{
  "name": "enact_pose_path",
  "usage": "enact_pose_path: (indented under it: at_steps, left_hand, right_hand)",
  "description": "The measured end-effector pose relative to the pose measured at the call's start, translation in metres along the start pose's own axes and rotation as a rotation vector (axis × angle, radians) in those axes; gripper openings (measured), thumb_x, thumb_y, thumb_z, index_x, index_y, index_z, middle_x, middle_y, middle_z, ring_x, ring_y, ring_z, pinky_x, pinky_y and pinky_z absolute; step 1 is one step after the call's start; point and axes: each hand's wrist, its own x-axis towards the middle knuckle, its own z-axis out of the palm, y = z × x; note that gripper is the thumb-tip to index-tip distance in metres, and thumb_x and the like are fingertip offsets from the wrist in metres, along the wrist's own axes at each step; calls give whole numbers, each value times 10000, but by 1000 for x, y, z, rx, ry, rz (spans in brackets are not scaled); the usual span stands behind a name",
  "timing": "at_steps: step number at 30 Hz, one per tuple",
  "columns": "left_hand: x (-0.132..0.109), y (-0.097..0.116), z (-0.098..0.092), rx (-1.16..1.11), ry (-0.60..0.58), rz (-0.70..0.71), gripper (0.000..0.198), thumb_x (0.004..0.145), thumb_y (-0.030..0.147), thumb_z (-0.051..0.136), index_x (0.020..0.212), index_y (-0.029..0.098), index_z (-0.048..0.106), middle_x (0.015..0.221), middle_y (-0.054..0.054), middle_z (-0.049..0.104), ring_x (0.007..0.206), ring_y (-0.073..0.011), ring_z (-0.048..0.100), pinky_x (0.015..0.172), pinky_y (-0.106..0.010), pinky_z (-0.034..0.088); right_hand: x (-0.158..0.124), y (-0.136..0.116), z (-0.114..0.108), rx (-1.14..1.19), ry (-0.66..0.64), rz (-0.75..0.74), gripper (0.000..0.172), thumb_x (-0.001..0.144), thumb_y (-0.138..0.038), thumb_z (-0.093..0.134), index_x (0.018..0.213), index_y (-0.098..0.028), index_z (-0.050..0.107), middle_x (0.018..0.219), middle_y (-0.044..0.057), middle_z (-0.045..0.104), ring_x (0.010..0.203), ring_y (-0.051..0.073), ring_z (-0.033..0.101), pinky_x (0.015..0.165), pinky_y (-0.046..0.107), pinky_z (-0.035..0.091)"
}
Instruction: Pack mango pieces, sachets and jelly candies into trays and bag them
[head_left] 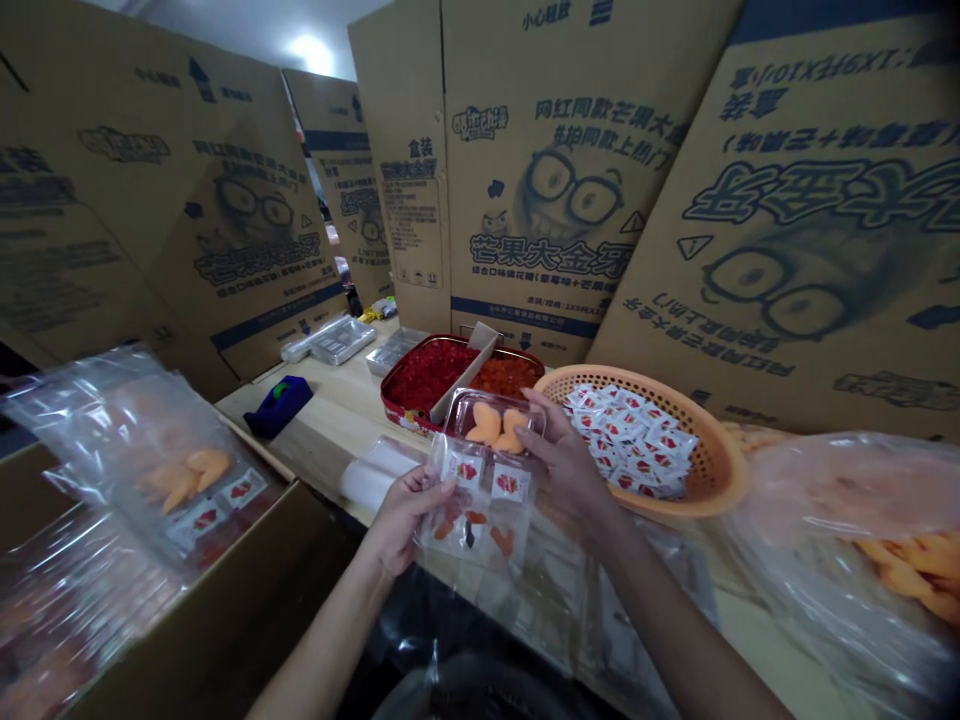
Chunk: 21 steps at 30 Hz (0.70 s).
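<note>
Between my hands is a clear plastic tray, tilted toward me. Two orange wing-shaped pieces lie in its upper part, two white sachets with red print in the middle, and small red and orange bits lower down. My left hand grips the left side, thumb on top near a sachet. My right hand pinches the upper right edge. Clear film hangs below; I cannot tell whether it wraps the tray. Just behind is a red tin holding dark red and orange bits, split by a cardboard divider.
An orange basket of sachets stands right of the tin. Further right lies a plastic bag of orange pieces. At left, a carton holds packed trays. A blue tape dispenser sits on the table. Tall cardboard boxes wall the back.
</note>
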Motion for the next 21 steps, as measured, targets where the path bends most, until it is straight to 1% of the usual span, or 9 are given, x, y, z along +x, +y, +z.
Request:
enact_pose_path:
  at_steps: [2,4,6,9,12,15,18,19,21]
  left_hand:
    - [-1,-2,2,-47,14,23,304,598,230,749,855,121,630,722,-46,688,605,-137,626,628,-264,489]
    - [-2,-3,2,-82,24,36,335,576,234,763,862,114,637,698,-50,683,599,-142,623,635,-271,484]
    - [-3,-3,-1,-104,37,41,375,549,254,778,871,113,648,676,-51,676,585,-150,618,625,-279,478]
    - [-5,0,-6,-121,73,90,397,497,257,804,839,111,666,733,-61,679,610,-143,612,639,-263,462]
    - [-15,4,-7,-76,83,155,388,482,266,810,815,118,674,780,-60,678,661,-134,602,664,-241,443]
    - [-33,11,-3,58,61,225,335,551,314,771,811,126,677,768,-50,672,670,-124,583,655,-228,426]
    - [-54,25,1,177,71,324,267,608,314,733,797,134,671,749,-38,671,662,-121,572,650,-230,419]
    - [-62,33,2,200,92,362,237,622,302,723,782,136,668,747,-36,673,666,-126,574,653,-236,421]
    - [-80,55,1,214,174,461,173,644,279,703,736,141,654,739,-31,677,675,-142,584,650,-252,431]
  right_hand:
    - [-1,2,-1,-152,-55,3,427,639,-328,711,1044,-260,595,897,-11,637,744,132,594,625,247,512]
    - [-4,7,-3,-348,-125,-8,318,683,-375,672,965,-232,642,919,18,644,811,150,589,680,247,501]
    - [-5,12,-4,-533,-210,-37,283,715,-416,632,927,-232,667,952,40,642,872,176,584,738,279,494]
    - [-4,15,2,-733,-355,-194,272,713,-462,611,833,-235,703,938,59,634,901,205,580,789,311,485]
    - [-7,12,14,-850,-528,-279,264,743,-471,570,761,-249,712,860,57,635,819,193,602,714,283,502]
    - [-16,5,29,-911,-656,-332,249,794,-427,519,750,-262,700,804,44,636,734,171,605,636,256,499]
    - [-28,-8,45,-868,-612,-534,194,804,-372,516,765,-284,685,812,33,640,731,173,600,651,276,493]
    - [-32,-14,51,-841,-556,-618,169,800,-359,523,791,-292,678,867,33,640,778,183,599,690,296,489]
    - [-42,-29,60,-789,-380,-739,149,790,-346,534,867,-300,653,1029,37,612,927,213,570,816,358,454]
